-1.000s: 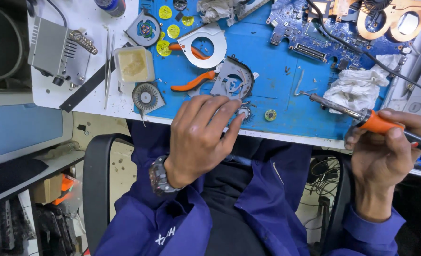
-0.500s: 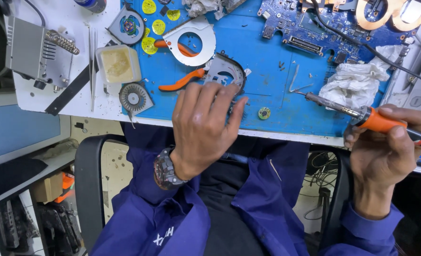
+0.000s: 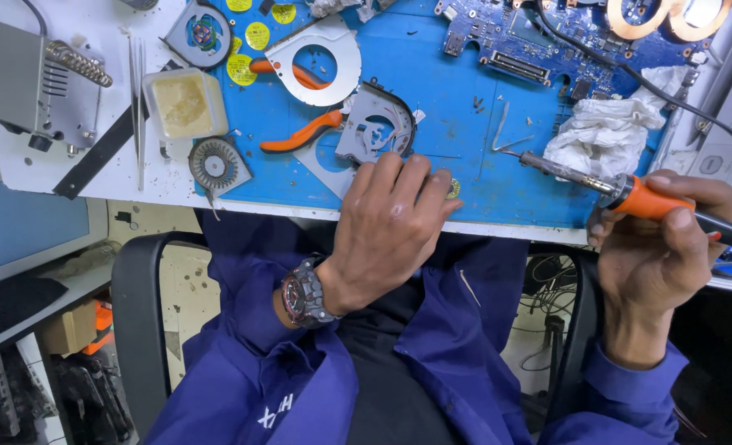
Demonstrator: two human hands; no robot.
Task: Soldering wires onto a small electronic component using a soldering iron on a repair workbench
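Centrally, at the near edge of the tabletop, the left hand lies palm down on the blue mat, fingers loosely curled; whether it grips anything cannot be told. Its fingertips touch the near side of a grey fan housing, and a small round yellow-and-dark disc sits just beside the knuckles. A wristwatch circles the left wrist.

Toward the right edge, the right hand is closed around the orange handle of a soldering iron, whose metal tip points left over the mat, near a crumpled white cloth.

Other items: orange-handled pliers beside the housing; a round fan rotor at the near edge; a tub of yellowish paste; tweezers; a grey metal unit in the left corner; a blue circuit board along the far edge.
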